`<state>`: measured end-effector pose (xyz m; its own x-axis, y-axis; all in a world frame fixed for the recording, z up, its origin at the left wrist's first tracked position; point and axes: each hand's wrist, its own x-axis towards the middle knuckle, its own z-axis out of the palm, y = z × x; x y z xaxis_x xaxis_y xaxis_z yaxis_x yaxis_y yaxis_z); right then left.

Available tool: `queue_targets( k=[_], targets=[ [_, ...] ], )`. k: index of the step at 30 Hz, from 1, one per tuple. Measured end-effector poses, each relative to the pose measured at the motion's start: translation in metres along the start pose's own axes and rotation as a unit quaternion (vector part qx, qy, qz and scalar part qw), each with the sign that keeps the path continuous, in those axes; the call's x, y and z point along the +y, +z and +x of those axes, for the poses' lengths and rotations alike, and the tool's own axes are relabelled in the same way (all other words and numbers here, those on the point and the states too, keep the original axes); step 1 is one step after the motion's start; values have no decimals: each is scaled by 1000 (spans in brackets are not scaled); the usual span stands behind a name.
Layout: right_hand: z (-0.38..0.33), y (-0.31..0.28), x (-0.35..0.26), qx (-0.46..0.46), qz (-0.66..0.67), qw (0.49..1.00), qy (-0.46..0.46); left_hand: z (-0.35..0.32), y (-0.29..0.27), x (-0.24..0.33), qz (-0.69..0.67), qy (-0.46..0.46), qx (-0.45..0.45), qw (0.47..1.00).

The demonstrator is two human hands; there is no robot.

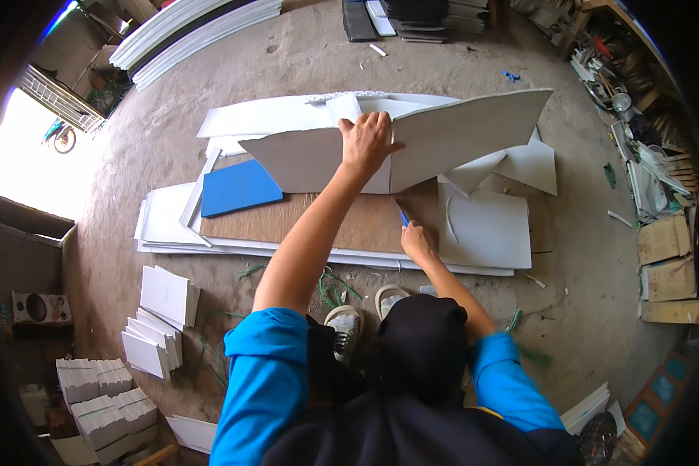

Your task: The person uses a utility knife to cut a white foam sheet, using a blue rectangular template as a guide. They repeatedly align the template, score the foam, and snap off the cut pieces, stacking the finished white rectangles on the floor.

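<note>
The large white foam board stands tilted on edge at upper centre of the frame, spanning from centre-left to upper right. The left hand is clamped over its top edge near the middle, fingers draped down the near face. Below it, at frame centre, the right hand is closed around a blue cutter, its tip pointing up toward the board's lower edge. Both rest over a brown plywood sheet. A blue panel lies at centre-left. Stacked white sheets lie underneath. Small white board stacks sit at lower left.
</note>
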<state>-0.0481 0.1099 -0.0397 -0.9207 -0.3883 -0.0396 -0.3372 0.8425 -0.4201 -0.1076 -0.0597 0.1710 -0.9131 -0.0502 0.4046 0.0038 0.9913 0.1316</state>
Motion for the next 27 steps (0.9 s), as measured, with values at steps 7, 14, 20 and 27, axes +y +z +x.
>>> queue_targets(
  k=[7,14,20,27],
  targets=[
    [-17,-41,33,19,192,978,84,-8,-38,-44,-48,38,-18,998],
    [25,-192,0,172,339,925,8,-9,-103,-68,-289,-110,199,930],
    [81,-246,-60,149,548,823,-18,-33,-109,-53,-281,-129,312,898],
    [139,-221,-45,-68,625,767,127,-71,-117,-52,-172,29,229,958]
  ],
)
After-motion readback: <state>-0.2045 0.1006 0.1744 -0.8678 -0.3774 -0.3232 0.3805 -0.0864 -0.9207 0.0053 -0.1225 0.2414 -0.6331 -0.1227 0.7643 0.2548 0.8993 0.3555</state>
